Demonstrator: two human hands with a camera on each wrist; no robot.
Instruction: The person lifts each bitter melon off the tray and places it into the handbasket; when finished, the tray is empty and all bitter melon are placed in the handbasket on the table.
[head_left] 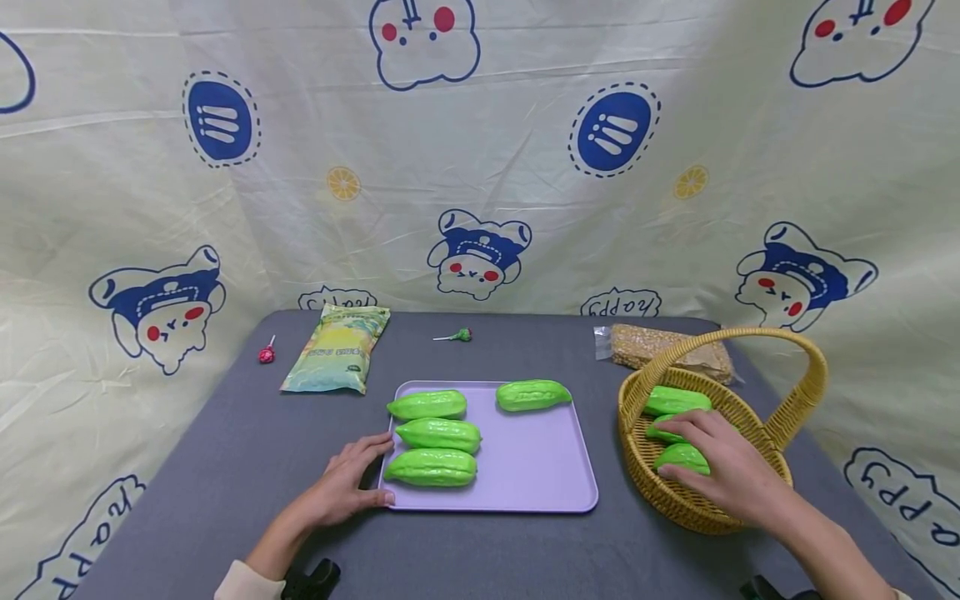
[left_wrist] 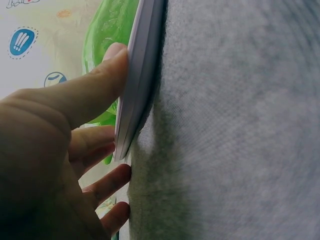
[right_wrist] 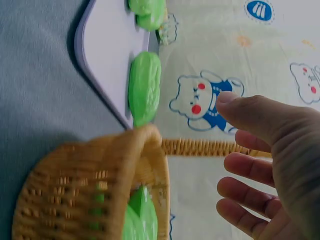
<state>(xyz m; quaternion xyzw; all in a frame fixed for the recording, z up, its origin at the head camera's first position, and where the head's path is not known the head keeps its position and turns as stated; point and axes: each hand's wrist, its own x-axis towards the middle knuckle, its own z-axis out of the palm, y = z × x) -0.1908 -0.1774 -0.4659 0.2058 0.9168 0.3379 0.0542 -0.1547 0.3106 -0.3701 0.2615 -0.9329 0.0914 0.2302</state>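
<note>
Green gourds [head_left: 684,456] are seen, in the head view, inside the basket [head_left: 660,490] beneath the right hand [head_left: 723,462] and on the tray [head_left: 532,458], its edge touched by the left hand [head_left: 347,483]. In the left wrist view, a gourd is shown beyond a relaxed thumb; in the right, fingers [right_wrist: 247,166] are held apart.

On the bench [head_left: 480,554], three gourds [head_left: 438,435] lie left on the tray [head_left: 532,458], a fourth [head_left: 533,395] back right; rightward stands the basket [head_left: 637,454] holding more, a packet [head_left: 636,343] behind.
</note>
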